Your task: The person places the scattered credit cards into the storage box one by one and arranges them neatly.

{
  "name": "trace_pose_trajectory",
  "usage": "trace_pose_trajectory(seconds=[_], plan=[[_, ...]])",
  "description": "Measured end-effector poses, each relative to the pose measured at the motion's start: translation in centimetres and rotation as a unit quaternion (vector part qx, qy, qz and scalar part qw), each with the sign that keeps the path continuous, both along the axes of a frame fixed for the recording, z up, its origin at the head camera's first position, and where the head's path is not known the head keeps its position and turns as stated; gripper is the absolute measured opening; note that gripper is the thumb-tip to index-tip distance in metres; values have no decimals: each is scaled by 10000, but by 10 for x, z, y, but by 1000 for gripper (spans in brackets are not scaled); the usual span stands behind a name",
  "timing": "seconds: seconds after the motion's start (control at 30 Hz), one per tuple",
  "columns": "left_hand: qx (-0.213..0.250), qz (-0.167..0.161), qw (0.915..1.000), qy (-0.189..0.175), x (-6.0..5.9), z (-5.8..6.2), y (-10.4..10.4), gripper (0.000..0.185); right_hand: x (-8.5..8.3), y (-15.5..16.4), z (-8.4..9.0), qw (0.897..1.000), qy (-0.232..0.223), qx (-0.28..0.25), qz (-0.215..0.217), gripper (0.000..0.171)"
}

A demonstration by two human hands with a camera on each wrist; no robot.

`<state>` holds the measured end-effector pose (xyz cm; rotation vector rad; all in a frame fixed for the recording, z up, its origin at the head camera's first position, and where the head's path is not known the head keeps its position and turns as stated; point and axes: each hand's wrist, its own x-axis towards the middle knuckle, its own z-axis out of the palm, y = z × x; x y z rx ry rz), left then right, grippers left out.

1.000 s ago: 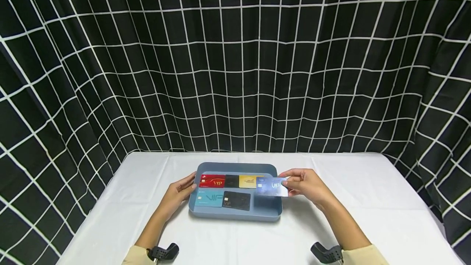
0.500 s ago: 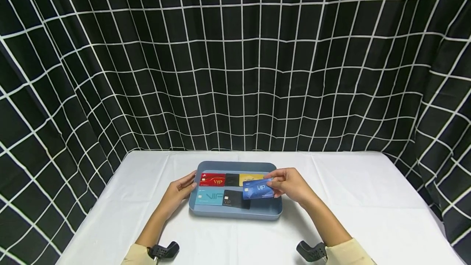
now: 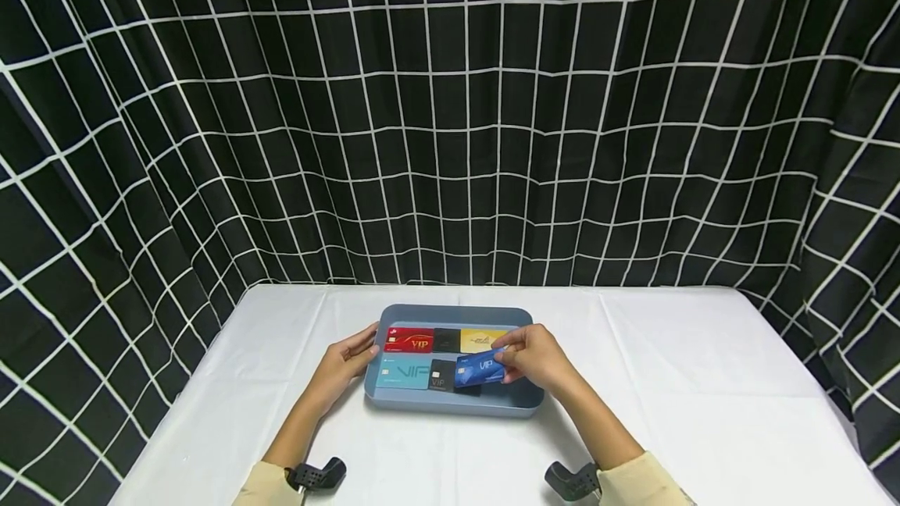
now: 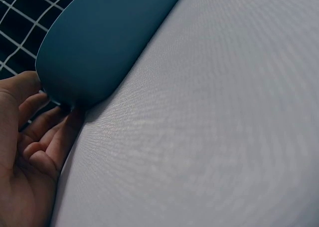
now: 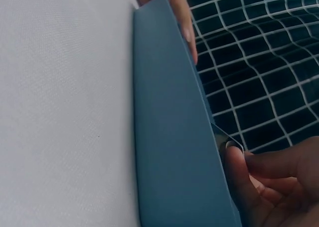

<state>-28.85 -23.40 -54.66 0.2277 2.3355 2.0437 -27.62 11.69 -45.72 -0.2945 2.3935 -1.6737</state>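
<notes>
A shallow blue-grey tray (image 3: 453, 406) sits on the white tabletop. My left hand (image 3: 337, 373) holds the tray by its left side, thumb at the rim; the left wrist view shows its fingers (image 4: 67, 132) curled against the tray's corner. Between thumb and fingers, my right hand (image 3: 534, 356) pinches a blue VIP card (image 3: 478, 369) by its right end. That card is tilted over the right part of a black VIP card (image 3: 441, 375). Also in the tray lie a light blue VIP card (image 3: 402, 373), a red VIP card (image 3: 410, 340), a black card (image 3: 446, 340) and a yellow card (image 3: 478, 340).
White cloth covers the table (image 3: 668, 381). Behind it and at both sides hangs a black curtain (image 3: 520, 139) with a white grid. Each forearm wears a black wrist camera, the left one (image 3: 316, 475) and the right one (image 3: 573, 481).
My right hand has moved left with the blue card, from the tray's right edge to above the black VIP card. The left hand stays on the tray.
</notes>
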Motion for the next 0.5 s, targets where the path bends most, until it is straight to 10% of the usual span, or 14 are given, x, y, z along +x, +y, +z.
trace_pose_trajectory(seconds=[0.5], plan=[[-48, 7, 10000, -40, -1, 1, 0, 54, -3, -8, -8, 9948, 286, 923, -330, 17]])
